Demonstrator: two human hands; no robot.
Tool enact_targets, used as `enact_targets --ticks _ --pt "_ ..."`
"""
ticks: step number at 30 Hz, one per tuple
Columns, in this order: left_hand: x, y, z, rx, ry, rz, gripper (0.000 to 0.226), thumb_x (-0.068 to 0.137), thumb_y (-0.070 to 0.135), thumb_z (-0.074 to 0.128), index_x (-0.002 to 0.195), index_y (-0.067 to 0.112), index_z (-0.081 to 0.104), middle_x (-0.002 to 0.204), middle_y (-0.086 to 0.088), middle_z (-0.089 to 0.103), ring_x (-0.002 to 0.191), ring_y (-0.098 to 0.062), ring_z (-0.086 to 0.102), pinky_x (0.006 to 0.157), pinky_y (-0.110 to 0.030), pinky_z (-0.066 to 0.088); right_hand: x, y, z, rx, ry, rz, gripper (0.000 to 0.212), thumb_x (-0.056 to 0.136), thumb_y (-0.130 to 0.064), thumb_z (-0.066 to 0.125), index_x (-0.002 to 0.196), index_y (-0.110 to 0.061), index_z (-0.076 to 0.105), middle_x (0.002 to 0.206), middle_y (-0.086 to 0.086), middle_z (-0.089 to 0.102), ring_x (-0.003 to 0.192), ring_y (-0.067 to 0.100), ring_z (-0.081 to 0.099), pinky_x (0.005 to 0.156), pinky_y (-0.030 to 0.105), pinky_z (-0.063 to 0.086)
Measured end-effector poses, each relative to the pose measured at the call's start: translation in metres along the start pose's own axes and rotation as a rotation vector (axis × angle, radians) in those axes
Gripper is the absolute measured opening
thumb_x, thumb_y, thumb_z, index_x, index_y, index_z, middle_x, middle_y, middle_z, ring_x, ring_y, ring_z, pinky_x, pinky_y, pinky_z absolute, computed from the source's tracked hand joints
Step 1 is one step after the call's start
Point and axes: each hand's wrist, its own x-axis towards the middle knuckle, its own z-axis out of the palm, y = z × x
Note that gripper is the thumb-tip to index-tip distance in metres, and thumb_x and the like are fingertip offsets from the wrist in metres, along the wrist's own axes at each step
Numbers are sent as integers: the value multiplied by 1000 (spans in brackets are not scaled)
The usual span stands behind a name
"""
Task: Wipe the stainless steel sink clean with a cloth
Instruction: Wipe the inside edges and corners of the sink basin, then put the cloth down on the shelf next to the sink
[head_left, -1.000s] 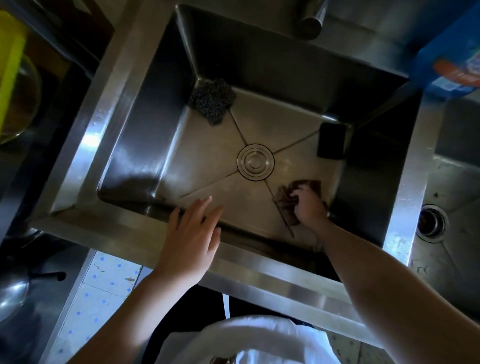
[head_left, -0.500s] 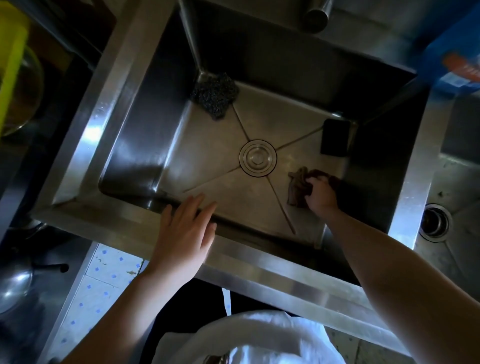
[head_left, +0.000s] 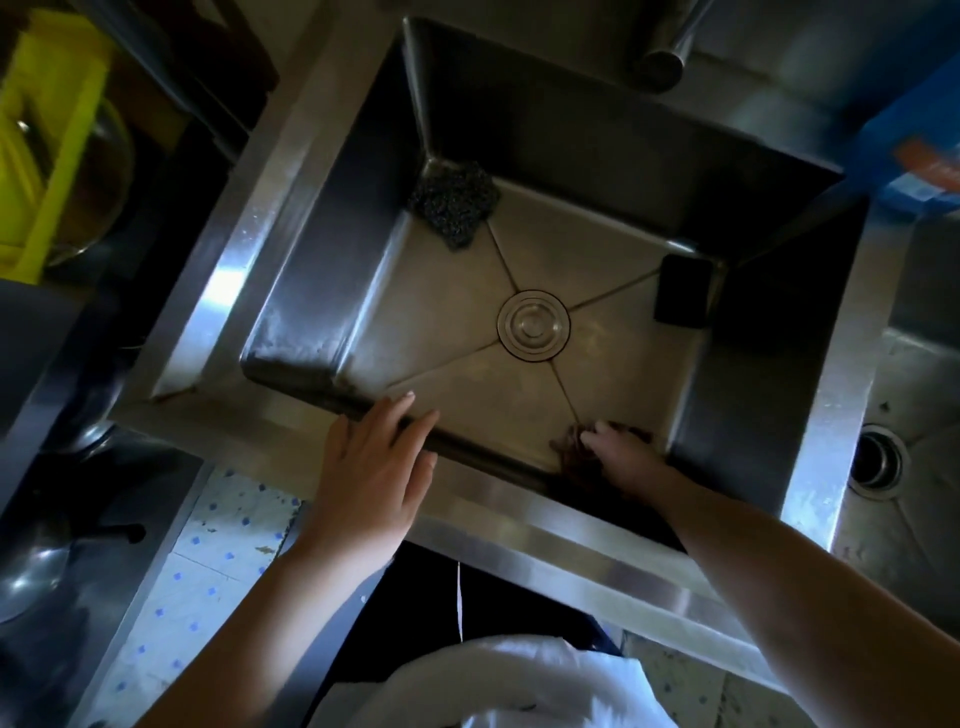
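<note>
While right hand (head_left: 621, 457) grips cloth (head_left: 576, 457) on sink (head_left: 291, 249) floor, left hand (head_left: 374, 467) flat, empty; blue package (head_left: 914, 140) writing unreadable.

Left hand (head_left: 371, 470) flat, right hand (head_left: 621, 457) curled downward

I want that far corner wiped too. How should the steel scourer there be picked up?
Pinch the scourer from above on its near, open edge. It lies as a flat wad tucked against two walls of the sink, so the far sides offer no room for fingers.
</note>
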Motion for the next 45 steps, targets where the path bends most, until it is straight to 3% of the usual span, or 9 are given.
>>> enact_targets --ticks 3,8,14,18,22,27,36,40,45 --pt "-2 -10 -4 -12 15 -46 45 93 34 33 127 15 56 140 -8 45 130 -26 43 100 -49 29 1 -5 -7 -3 45 -8 27 89 -2 42 112 -13 52 123 13 47 105 33 55 83 35 42" --pt "-7 -26 -7 16 28 -102 38 98 31 39 131 17 51 147 -5 37 135 -23 33 106 -45 16 2 -27 -21 64 63 -9 22 86 -2 47 104 -12 56 115 11 51 102 29 54 86 38 45" --pt "-8 -37 -16 57 99 -128 33 96 27 46 126 16 55 140 -9 44 128 -28 42 100 -49 30 3 -69 -55 123 130 -70 30 83 7 46 108 -7 56 120 14 50 106 33 53 85 33 42" --pt "-8 -40 -26 69 155 -155 33 92 24 53 123 14 58 136 -10 49 120 -28 49 98 -52 35 -4 -97 -81 191 237 -70 39 83 1 48 118 -16 56 121 9 52 103 33 57 81 33 43" --pt "-6 -47 -40 69 203 -228 37 94 29 49 130 21 53 142 -5 43 121 -30 48 101 -49 30 -12 -127 -111 236 386 -112 41 80 -5 53 118 -20 58 123 7 56 104 34 59 80 33 46" --pt "-8 -62 -67 37 330 -246 38 96 31 43 132 22 50 143 -2 42 131 -21 40 106 -48 26 -26 -154 -150 214 566 -281 33 79 -5 59 110 -16 60 119 6 53 98 32 59 76 33 44" --pt "-10 -105 -140 45 462 -286 39 95 29 48 132 19 53 143 -7 43 127 -26 44 102 -43 29 -53 -222 -233 161 755 -440 33 74 -10 67 105 -18 62 104 3 56 87 26 60 68 30 44" --pt "-20 -128 -180 65 538 -253 37 94 28 51 129 17 56 140 -9 47 126 -29 46 100 -45 36 -65 -260 -269 175 789 -454 36 72 -9 69 106 -20 63 100 0 56 87 26 62 73 36 52" --pt "-33 -157 -227 120 604 -262 39 93 34 51 130 23 54 139 -5 48 123 -28 48 99 -43 36 -84 -316 -310 170 878 -545 33 74 -7 67 103 -22 65 104 1 59 91 23 62 74 30 51"
